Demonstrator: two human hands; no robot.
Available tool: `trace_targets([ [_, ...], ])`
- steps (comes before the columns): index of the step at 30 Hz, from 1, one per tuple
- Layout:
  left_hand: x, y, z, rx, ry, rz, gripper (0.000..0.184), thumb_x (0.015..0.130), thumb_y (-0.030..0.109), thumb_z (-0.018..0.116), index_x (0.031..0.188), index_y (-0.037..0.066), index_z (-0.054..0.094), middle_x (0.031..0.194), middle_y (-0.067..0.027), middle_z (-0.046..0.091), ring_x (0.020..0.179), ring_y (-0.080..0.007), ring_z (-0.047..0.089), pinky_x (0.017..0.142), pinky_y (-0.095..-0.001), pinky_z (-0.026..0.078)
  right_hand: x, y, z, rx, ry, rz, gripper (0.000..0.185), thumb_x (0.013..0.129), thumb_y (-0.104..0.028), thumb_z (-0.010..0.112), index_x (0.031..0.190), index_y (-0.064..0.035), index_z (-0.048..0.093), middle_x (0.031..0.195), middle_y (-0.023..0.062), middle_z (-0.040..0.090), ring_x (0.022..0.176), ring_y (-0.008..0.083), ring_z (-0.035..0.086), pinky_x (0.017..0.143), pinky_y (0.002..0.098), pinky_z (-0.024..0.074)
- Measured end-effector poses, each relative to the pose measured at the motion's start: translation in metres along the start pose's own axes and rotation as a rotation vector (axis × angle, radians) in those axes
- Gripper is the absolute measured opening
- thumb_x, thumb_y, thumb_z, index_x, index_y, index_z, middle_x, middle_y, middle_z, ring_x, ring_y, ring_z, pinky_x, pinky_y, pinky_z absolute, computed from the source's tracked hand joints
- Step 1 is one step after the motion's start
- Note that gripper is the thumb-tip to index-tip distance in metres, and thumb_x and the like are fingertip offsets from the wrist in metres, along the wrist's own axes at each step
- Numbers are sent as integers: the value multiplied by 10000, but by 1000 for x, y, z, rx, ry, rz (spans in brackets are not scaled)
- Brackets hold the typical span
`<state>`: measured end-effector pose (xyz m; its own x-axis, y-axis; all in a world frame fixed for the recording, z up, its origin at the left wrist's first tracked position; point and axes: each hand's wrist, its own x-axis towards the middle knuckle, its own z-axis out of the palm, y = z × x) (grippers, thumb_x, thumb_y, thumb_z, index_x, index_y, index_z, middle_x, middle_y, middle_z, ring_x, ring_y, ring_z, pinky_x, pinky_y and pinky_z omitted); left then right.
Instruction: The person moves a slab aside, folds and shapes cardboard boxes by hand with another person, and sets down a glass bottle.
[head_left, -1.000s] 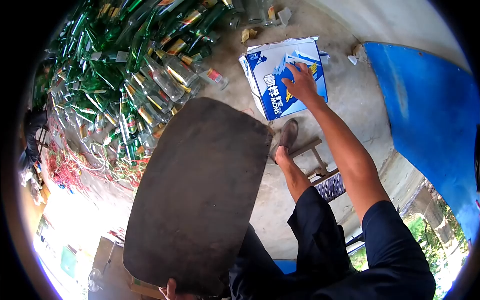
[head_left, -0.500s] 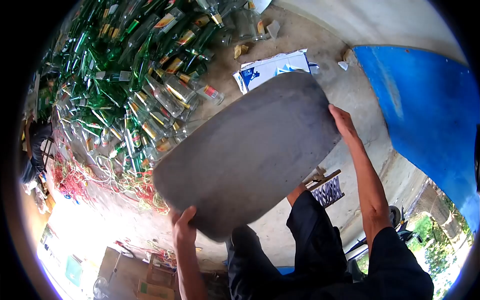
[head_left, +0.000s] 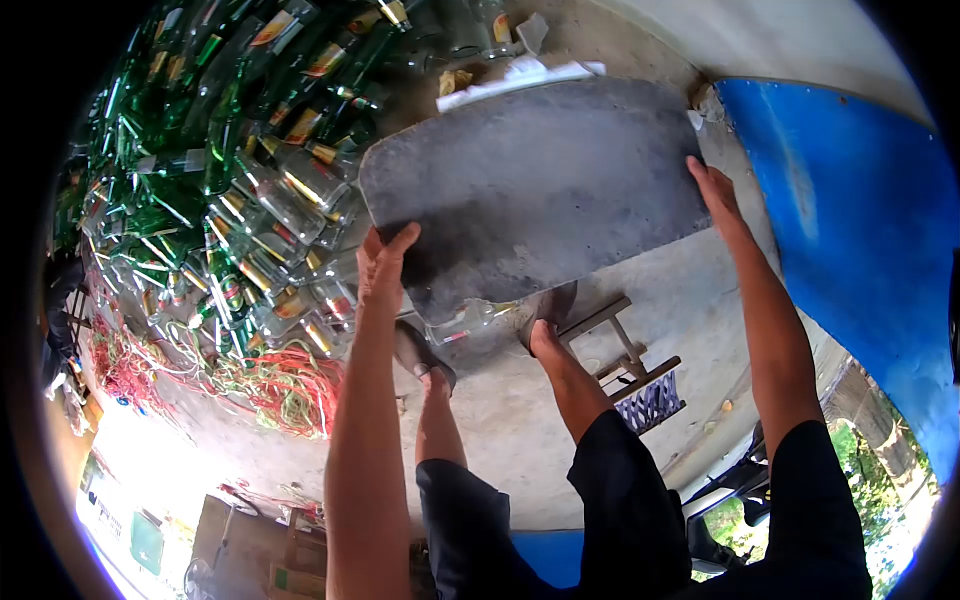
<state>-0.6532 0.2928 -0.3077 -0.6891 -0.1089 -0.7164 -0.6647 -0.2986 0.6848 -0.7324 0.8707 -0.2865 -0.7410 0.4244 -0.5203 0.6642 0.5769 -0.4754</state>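
A dark grey board [head_left: 545, 180] with rounded corners and a worn, scuffed face spans the middle of the head view. My left hand [head_left: 382, 262] grips its lower left edge, thumb on top. At the right edge my right hand [head_left: 712, 190] is closed on it too, thumb on the face and fingers hidden behind. Just beyond the far edge shows a white piece of cardboard [head_left: 525, 83], mostly covered by the board. A clear bottle [head_left: 475, 318] lies on the floor, partly under the near edge, close to my feet.
A large heap of green and clear glass bottles [head_left: 285, 190] fills the left. Tangled red and green straps [head_left: 290, 385] lie below it. A small low stool [head_left: 640, 375] stands by my right leg. A blue panel [head_left: 850, 220] leans at the right wall.
The board has moved away from my body, lower toward the floor, and turned more level. Both hands kept hold of it. My feet, the bottle and more of the stool have come into view.
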Motion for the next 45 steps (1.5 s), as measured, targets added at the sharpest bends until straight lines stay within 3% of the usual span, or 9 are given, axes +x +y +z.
trace_targets([
  [1, 10, -5, 3, 40, 21, 84, 549, 885, 129, 848, 1381, 21, 639, 1293, -64, 713, 1193, -219, 644, 1070, -389, 482, 1, -3, 7, -13, -54, -20, 665, 935, -647, 732, 1022, 12, 754, 936, 60, 711, 912, 166, 641, 830, 355, 503],
  [3, 24, -17, -1, 98, 58, 117, 595, 883, 179, 874, 1403, 30, 626, 1327, -59, 699, 1209, -207, 632, 1091, -368, 455, 15, 7, 30, -121, -100, 15, 706, 935, -641, 740, 1150, 31, 722, 1039, 71, 721, 964, 168, 644, 850, 351, 505],
  [6, 38, -30, -8, 109, 75, 144, 614, 881, 207, 894, 1404, 30, 626, 1329, -62, 693, 1210, -198, 628, 1090, -353, 445, 18, 21, 54, 138, -124, -46, 746, 926, -640, 755, 1231, 37, 691, 1099, 78, 713, 1008, 171, 640, 896, 343, 508],
  [9, 37, -35, -9, 123, 105, 137, 576, 901, 217, 883, 1385, 23, 638, 1292, -56, 707, 1164, -182, 638, 1060, -341, 457, 11, 19, 51, 175, -197, 41, 788, 968, -594, 736, 1433, 29, 608, 1363, 104, 674, 1237, 190, 610, 1064, 345, 471],
  [15, 35, -32, -6, 132, 92, 143, 564, 912, 275, 880, 1350, 5, 648, 1236, -46, 724, 1108, -158, 641, 1020, -322, 475, 17, 30, 57, 144, -113, -48, 779, 913, -632, 779, 1307, 31, 671, 1226, 119, 711, 1108, 198, 646, 970, 351, 509],
  [22, 46, -45, -15, 192, 118, 170, 519, 924, 261, 873, 1318, -3, 663, 1219, -51, 725, 1072, -149, 649, 977, -314, 503, 23, 36, 59, 115, -113, -25, 780, 917, -619, 781, 1331, 32, 662, 1235, 135, 715, 1123, 215, 657, 984, 367, 511],
  [25, 41, -47, -14, 69, 52, 133, 545, 947, 208, 853, 1400, 19, 619, 1348, -61, 684, 1214, -185, 629, 1081, -346, 466, 17, 23, 55, 127, -109, -37, 767, 925, -604, 781, 1336, 32, 661, 1240, 129, 715, 1127, 217, 657, 982, 364, 511],
  [41, 44, -45, -15, 124, 92, 111, 519, 902, 250, 884, 1294, -11, 664, 1129, -37, 729, 974, -136, 646, 863, -308, 532, 13, 19, 51, 66, -164, -18, 801, 948, -617, 747, 1401, 33, 629, 1276, 129, 699, 1142, 223, 641, 996, 353, 495],
  [45, 33, -30, -21, 577, 193, 102, 759, 865, 458, 893, 1343, -61, 613, 1189, -160, 747, 1040, -225, 708, 896, -358, 562, 23, 34, 52, -54, -39, -27, 888, 926, -639, 759, 1452, 52, 573, 1287, 173, 696, 1183, 271, 646, 1037, 364, 488],
])
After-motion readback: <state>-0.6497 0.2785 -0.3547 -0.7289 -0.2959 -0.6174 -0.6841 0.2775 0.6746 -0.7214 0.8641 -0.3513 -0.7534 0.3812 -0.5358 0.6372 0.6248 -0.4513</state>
